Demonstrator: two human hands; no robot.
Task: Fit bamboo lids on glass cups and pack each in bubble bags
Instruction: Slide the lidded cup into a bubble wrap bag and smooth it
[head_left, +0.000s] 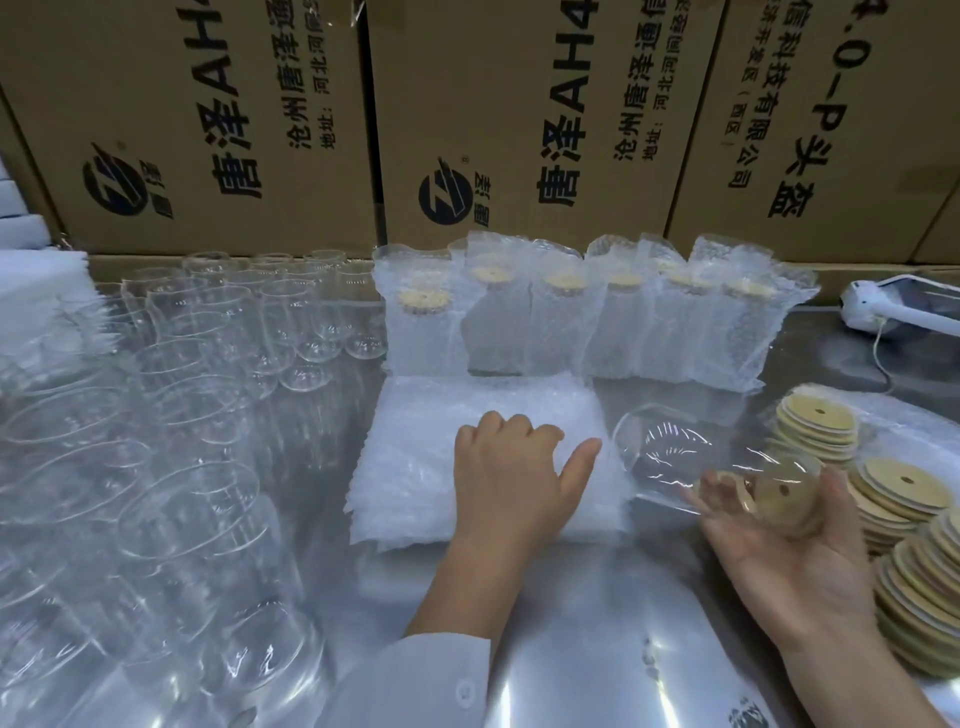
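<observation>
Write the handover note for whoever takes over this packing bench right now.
Left hand rests on the bubble bag stack; fingertips hidden, grip unclear.
Right hand holds a lidded glass cup on its side, unbagged.
Done: a row of bagged cups at the back.
To do: bag the held cup, then lid and bag the bare cups on the left, with lids stacked on the right.

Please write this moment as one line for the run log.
left hand on bags, fingers curled | right hand holds cup, lid on | packed cups in row behind bags
</observation>
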